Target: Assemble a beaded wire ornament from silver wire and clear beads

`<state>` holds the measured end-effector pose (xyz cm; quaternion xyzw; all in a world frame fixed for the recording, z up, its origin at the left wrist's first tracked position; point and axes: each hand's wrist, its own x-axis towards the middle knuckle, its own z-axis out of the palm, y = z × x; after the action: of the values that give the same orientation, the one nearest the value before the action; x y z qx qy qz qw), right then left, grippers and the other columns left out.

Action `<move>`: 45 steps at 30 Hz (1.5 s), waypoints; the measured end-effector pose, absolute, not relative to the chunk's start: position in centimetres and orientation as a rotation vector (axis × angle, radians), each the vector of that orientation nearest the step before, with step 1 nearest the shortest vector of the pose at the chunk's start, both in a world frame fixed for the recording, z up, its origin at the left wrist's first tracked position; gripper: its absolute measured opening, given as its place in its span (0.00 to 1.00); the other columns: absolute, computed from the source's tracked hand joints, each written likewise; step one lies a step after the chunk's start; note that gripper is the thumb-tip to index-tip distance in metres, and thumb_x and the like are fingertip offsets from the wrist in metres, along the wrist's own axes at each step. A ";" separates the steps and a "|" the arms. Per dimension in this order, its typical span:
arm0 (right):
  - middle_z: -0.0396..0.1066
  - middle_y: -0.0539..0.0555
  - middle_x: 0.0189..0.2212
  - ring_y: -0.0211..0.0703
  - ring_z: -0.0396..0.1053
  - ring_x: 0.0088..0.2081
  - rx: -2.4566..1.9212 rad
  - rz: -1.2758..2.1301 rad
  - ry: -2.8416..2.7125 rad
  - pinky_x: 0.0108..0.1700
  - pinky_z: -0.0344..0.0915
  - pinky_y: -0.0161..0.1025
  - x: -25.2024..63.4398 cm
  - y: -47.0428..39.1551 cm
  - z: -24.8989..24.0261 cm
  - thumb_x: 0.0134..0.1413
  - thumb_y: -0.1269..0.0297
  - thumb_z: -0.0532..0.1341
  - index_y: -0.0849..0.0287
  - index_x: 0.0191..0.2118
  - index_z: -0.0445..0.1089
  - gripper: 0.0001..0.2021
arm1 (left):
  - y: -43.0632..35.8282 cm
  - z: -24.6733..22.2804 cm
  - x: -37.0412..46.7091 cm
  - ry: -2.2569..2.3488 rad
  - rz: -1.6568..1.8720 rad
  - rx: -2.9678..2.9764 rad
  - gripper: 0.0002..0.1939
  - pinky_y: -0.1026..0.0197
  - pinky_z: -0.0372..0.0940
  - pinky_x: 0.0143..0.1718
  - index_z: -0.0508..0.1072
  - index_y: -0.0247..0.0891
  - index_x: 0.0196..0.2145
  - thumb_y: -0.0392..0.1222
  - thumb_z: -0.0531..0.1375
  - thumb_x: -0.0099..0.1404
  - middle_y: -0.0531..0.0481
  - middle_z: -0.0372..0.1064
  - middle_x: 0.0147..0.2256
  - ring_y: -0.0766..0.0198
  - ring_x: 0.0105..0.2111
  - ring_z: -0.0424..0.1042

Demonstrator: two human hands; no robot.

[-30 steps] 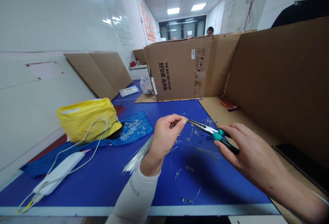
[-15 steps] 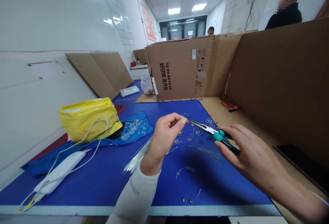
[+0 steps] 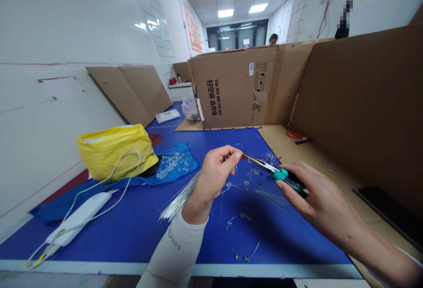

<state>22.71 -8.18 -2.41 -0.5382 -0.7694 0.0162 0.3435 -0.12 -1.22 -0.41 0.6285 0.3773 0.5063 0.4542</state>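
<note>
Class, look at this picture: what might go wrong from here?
The pliers in the right hand reach up to the left hand, so a slip might nip skin. The wire bundle lies beside the left wrist; a bump there could scatter it. Clear beads lie loose on the blue cloth and might roll if it is tugged.

Blue tabletop (image 3: 139,226), beaded wire ring (image 3: 237,257), thin wires (image 3: 271,198), blue cloth (image 3: 189,151), white corded device (image 3: 81,221)

"好空调 选月兔" (image 3: 210,97) — on cardboard panel (image 3: 234,87)
</note>
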 end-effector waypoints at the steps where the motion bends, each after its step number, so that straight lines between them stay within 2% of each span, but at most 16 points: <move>1: 0.75 0.59 0.39 0.49 0.74 0.36 -1.400 0.048 -2.000 0.36 0.70 0.44 22.7 -8.2 -2.4 0.68 0.51 0.55 0.56 0.48 0.72 0.16 | -1.3 -0.3 -0.1 0.928 1.253 1.537 0.11 0.64 0.55 0.25 0.76 0.37 0.30 0.48 0.64 0.63 0.55 0.62 0.22 0.70 0.22 0.60; 8: 0.75 0.57 0.37 0.47 0.74 0.34 -1.385 0.068 -1.999 0.35 0.70 0.43 22.4 -8.3 -2.4 0.68 0.52 0.55 0.56 0.47 0.72 0.15 | -1.5 -0.1 -0.1 0.855 1.285 1.468 0.10 0.65 0.54 0.25 0.76 0.36 0.29 0.46 0.65 0.61 0.56 0.62 0.21 0.71 0.21 0.59; 15: 0.76 0.57 0.38 0.47 0.75 0.35 -1.360 0.079 -1.994 0.33 0.70 0.41 22.2 -8.5 -2.4 0.68 0.54 0.55 0.55 0.45 0.72 0.13 | -1.4 0.0 0.1 0.779 1.256 1.356 0.10 0.65 0.56 0.23 0.76 0.35 0.28 0.46 0.67 0.58 0.53 0.67 0.25 0.72 0.21 0.58; 20: 0.76 0.57 0.37 0.48 0.74 0.35 -1.369 0.076 -2.003 0.35 0.71 0.43 22.4 -8.6 -1.8 0.68 0.52 0.54 0.56 0.46 0.71 0.14 | -1.6 -0.2 -0.1 0.821 1.271 1.501 0.11 0.64 0.56 0.25 0.76 0.36 0.30 0.48 0.64 0.63 0.54 0.65 0.24 0.70 0.22 0.60; 25: 0.74 0.60 0.42 0.52 0.75 0.40 -1.345 -0.112 -2.026 0.39 0.72 0.47 22.9 -8.8 -1.6 0.67 0.50 0.55 0.57 0.50 0.71 0.17 | -1.5 -0.6 -0.5 0.849 1.269 1.613 0.12 0.64 0.56 0.27 0.75 0.37 0.31 0.48 0.63 0.66 0.55 0.63 0.25 0.69 0.24 0.62; 31: 0.74 0.64 0.44 0.55 0.75 0.42 -1.288 -0.384 -2.048 0.43 0.72 0.50 23.6 -9.1 -1.7 0.67 0.52 0.56 0.62 0.52 0.69 0.19 | -1.0 -0.5 -0.4 0.797 1.307 1.645 0.12 0.65 0.58 0.28 0.77 0.38 0.33 0.49 0.63 0.67 0.52 0.69 0.29 0.69 0.25 0.62; 34: 0.73 0.66 0.44 0.56 0.75 0.43 -1.264 -0.469 -2.044 0.43 0.72 0.51 23.6 -9.4 -1.4 0.68 0.53 0.55 0.63 0.53 0.69 0.19 | -0.9 -0.7 -0.3 0.763 1.303 1.624 0.11 0.65 0.59 0.28 0.78 0.38 0.33 0.49 0.64 0.66 0.52 0.69 0.29 0.69 0.25 0.62; 41: 0.73 0.65 0.45 0.56 0.75 0.43 -1.246 -0.493 -2.036 0.44 0.73 0.51 23.4 -9.7 -1.1 0.67 0.54 0.56 0.62 0.53 0.68 0.18 | -0.7 -0.9 -0.1 0.682 1.244 1.531 0.13 0.64 0.59 0.28 0.76 0.37 0.30 0.50 0.67 0.63 0.54 0.65 0.26 0.70 0.25 0.63; 45: 0.74 0.64 0.44 0.54 0.75 0.42 -1.229 -0.445 -2.067 0.42 0.73 0.49 23.9 -9.5 -1.2 0.67 0.54 0.56 0.62 0.53 0.68 0.18 | -0.9 -0.6 0.0 0.676 1.195 1.479 0.13 0.65 0.57 0.27 0.77 0.36 0.29 0.49 0.68 0.61 0.53 0.67 0.25 0.70 0.23 0.62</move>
<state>23.90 -9.50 -1.22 -0.4723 -0.7946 -0.1710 0.3411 -0.03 -0.93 -0.64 0.6202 0.2833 0.5013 0.5327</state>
